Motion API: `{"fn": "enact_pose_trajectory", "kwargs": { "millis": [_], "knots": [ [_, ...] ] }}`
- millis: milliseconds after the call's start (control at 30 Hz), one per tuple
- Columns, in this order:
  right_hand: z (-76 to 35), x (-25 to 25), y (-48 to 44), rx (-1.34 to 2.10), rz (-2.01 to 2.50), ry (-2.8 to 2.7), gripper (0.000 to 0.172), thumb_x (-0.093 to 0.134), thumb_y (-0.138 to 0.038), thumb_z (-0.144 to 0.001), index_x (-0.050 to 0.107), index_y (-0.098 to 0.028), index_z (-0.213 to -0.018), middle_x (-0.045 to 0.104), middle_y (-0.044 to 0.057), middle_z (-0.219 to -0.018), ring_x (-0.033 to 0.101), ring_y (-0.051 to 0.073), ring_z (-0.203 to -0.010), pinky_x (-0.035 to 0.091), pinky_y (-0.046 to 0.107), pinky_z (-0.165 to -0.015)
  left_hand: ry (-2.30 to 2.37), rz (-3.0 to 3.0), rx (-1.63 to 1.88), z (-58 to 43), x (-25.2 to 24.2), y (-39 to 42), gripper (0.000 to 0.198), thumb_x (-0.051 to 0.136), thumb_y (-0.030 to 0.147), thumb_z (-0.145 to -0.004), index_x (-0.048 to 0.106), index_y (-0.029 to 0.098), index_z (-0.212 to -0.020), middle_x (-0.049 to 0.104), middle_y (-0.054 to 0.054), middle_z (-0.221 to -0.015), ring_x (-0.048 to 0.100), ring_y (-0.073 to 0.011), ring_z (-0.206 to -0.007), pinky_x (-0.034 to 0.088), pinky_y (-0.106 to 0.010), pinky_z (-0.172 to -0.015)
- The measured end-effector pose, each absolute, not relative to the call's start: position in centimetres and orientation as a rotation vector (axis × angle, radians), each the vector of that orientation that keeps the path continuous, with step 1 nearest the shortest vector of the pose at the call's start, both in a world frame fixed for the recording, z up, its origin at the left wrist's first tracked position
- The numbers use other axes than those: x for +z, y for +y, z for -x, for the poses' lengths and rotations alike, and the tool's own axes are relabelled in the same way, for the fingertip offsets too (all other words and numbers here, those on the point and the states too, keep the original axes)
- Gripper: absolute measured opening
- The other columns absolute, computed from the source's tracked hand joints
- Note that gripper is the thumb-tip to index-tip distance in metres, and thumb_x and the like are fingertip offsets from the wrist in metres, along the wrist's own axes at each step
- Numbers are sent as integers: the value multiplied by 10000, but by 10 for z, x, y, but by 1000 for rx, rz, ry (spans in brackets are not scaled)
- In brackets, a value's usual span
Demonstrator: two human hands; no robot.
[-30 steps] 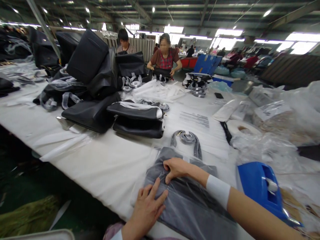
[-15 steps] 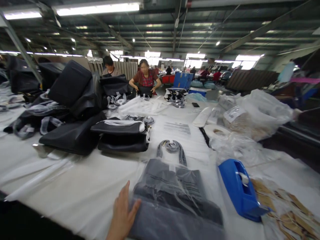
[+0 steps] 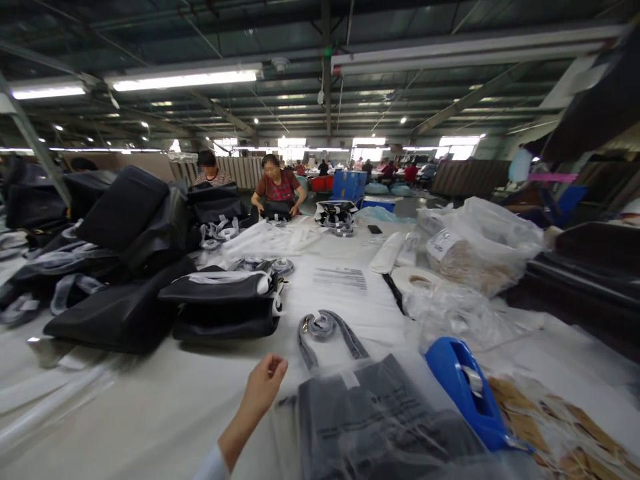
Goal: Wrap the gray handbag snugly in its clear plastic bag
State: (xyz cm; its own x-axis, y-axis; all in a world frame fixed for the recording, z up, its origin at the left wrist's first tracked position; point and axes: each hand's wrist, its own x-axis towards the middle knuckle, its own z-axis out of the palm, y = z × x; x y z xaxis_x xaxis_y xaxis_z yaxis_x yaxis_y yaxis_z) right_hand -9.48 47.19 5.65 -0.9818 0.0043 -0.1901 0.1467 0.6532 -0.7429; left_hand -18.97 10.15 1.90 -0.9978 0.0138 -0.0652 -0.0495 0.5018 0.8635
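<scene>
My left hand (image 3: 264,383) is raised over the white table just left of a dark grey bag (image 3: 370,413) inside a clear plastic sleeve. Its fingers are curled inward, and I see nothing in them. Beyond the bag's top edge lies its looped strap (image 3: 325,323), wrapped in film with a gold-coloured clip showing. The hand is close to this strap but apart from it. The sleeve runs out of view at the bottom. My right hand is out of view.
Black folded bags (image 3: 225,303) lie at left, beside a larger heap. To the right are a blue tape dispenser (image 3: 465,393), brown tags (image 3: 555,427), a white roll (image 3: 413,280) and crumpled plastic (image 3: 485,240). Across the table, a co-worker (image 3: 277,187) handles a black bag.
My left hand has left the sleeved bag's left edge, moved up and away, and its spread fingers have curled. The bag sits more tilted and further right in view. The camera has tilted upward.
</scene>
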Motion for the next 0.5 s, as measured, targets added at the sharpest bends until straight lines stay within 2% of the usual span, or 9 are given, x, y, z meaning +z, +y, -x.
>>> {"fn": "enact_pose_trajectory", "kwargs": {
  "millis": [33,100,200,300,333,400,433,500],
  "knots": [
    [109,59,477,-1229,-107,2709,746,643,-784,-617,485,-434,-1256,621,53,-1219,563,365,-1176,606,458,-556,2709,64,1536,216,23,112,425,447,524,-852,603,164,-1015,685,-102,-960,643,-237,-919,483,-339,-827],
    [133,62,486,-1216,-80,2729,736,669,-785,-577,510,-457,-1217,629,36,-1195,561,365,-1179,602,441,-522,2775,96,1520,261,26,136,476,574,428,-799,527,153,-1184,607,-152,-1224,540,-273,-1183,405,-358,-994],
    [150,65,500,-1192,-62,2758,613,728,-693,-612,549,-487,-1161,638,17,-1172,573,341,-1155,576,397,-502,2783,164,1491,306,21,171,578,702,327,-727,498,132,-1231,493,-190,-1372,399,-314,-1330,304,-410,-1097],
    [151,65,516,-1162,-80,2777,475,699,-646,-699,560,-532,-1138,667,18,-1143,591,310,-1120,571,375,-535,2663,290,1494,329,6,190,541,718,325,-759,514,133,-1222,513,-164,-1340,489,-311,-1232,389,-496,-1035],
    [150,64,520,-1154,-86,2780,475,666,-649,-736,556,-509,-1177,666,25,-1161,603,294,-1100,583,374,-578,2601,321,1509,334,1,192,486,700,337,-791,531,144,-1203,542,-137,-1301,531,-288,-1175,433,-497,-994],
    [145,62,524,-1147,-99,2782,592,613,-689,-757,516,-441,-1285,661,38,-1207,631,283,-1055,601,392,-633,2462,356,1565,342,-6,192,367,646,364,-852,569,158,-1146,602,-87,-1189,594,-238,-1048,509,-457,-901],
    [142,61,524,-1148,-103,2784,674,600,-731,-714,503,-436,-1312,659,31,-1226,647,300,-1038,605,407,-590,2392,363,1605,344,-7,192,334,626,373,-870,582,157,-1122,620,-74,-1136,611,-219,-993,530,-433,-860],
    [134,59,520,-1155,-111,2786,728,581,-765,-576,504,-554,-1269,697,-50,-1164,670,364,-993,552,439,-404,2277,365,1715,347,-6,190,315,600,384,-891,588,156,-1107,631,-63,-1084,623,-194,-925,550,-399,-806]
  ]
}}
